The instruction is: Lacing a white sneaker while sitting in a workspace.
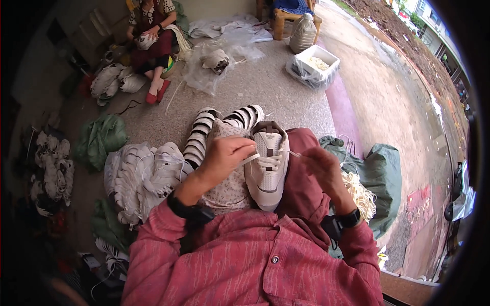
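At the centre of the frame, a white sneaker (266, 168) rests on your lap, toe toward you. Your left hand (224, 155) is curled closed, pinching a white lace (250, 159) at the shoe's left side. Your right hand (320, 167) pinches the lace's other end, fingers nearly shut, just right of the sneaker. A pile of white shoes (143, 176) lies at left centre; another person (150, 30) sits at upper left.
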Action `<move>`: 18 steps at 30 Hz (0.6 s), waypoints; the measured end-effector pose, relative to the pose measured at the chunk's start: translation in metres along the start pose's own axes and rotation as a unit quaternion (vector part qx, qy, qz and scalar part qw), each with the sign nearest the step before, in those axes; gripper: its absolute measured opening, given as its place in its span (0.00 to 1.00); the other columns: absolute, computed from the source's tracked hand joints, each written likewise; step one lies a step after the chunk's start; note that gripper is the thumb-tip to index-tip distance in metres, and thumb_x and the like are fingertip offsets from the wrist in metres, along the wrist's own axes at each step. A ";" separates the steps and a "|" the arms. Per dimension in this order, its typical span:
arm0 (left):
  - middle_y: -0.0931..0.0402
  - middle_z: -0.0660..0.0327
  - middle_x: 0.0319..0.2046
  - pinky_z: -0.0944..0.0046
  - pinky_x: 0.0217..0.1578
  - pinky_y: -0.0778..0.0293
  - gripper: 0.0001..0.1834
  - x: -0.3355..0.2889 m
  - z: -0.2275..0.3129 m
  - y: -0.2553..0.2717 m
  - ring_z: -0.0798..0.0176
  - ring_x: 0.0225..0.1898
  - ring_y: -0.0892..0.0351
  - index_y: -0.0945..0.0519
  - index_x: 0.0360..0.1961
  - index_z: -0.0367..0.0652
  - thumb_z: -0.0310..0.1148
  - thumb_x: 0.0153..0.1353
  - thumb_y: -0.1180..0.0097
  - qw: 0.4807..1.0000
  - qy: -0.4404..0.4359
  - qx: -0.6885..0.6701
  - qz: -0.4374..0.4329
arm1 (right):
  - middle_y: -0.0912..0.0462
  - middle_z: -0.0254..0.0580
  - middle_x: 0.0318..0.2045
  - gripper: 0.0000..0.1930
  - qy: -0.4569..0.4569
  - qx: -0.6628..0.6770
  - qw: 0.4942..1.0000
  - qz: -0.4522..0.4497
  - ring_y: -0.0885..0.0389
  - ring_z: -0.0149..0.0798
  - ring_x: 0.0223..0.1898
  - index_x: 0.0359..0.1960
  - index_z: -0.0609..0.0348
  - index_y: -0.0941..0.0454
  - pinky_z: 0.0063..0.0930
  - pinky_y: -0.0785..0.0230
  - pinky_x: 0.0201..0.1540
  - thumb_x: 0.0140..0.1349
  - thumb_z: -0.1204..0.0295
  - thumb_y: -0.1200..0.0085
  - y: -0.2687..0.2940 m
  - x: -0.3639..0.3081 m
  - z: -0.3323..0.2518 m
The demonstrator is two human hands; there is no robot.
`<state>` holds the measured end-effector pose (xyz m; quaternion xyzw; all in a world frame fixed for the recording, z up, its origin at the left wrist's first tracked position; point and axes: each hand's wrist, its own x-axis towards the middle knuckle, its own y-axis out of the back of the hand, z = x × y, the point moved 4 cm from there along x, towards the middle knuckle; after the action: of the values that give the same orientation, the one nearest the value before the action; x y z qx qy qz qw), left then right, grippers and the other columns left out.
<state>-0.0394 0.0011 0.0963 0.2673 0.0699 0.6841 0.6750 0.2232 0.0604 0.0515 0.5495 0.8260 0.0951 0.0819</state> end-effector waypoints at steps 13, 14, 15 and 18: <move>0.24 0.53 0.28 0.58 0.34 0.26 0.03 0.016 -0.014 -0.034 0.50 0.32 0.21 0.18 0.30 0.37 0.26 0.54 0.39 0.979 -0.086 0.183 0.006 | 0.25 0.42 0.30 0.03 0.256 -0.427 0.867 0.001 0.22 0.48 0.28 0.31 0.57 0.25 0.40 0.31 0.28 0.59 0.72 0.46 -0.068 0.030 -0.026; 0.24 0.53 0.29 0.57 0.34 0.26 0.03 0.016 -0.014 -0.034 0.49 0.32 0.21 0.19 0.29 0.37 0.26 0.53 0.39 0.978 -0.076 0.195 0.008 | 0.25 0.43 0.30 0.03 0.260 -0.427 0.866 0.000 0.22 0.48 0.28 0.31 0.57 0.25 0.41 0.31 0.28 0.59 0.72 0.46 -0.069 0.030 -0.027; 0.24 0.53 0.29 0.56 0.35 0.26 0.03 0.016 -0.014 -0.035 0.48 0.33 0.21 0.19 0.29 0.37 0.26 0.53 0.39 0.977 -0.071 0.200 0.000 | 0.25 0.43 0.30 0.04 0.258 -0.429 0.866 -0.001 0.22 0.49 0.28 0.30 0.58 0.25 0.41 0.32 0.28 0.59 0.72 0.46 -0.069 0.031 -0.026; 0.24 0.52 0.28 0.54 0.35 0.26 0.04 0.020 -0.016 -0.037 0.47 0.33 0.21 0.20 0.28 0.37 0.26 0.53 0.40 0.975 -0.067 0.211 -0.011 | 0.24 0.44 0.29 0.05 0.254 -0.439 0.861 -0.032 0.21 0.50 0.30 0.30 0.58 0.25 0.41 0.31 0.28 0.59 0.70 0.46 -0.068 0.032 -0.027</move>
<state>-0.0131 0.0272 0.0717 0.4479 0.1703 0.6271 0.6141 0.1438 0.0623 0.0598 0.3866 0.7077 0.5820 0.1048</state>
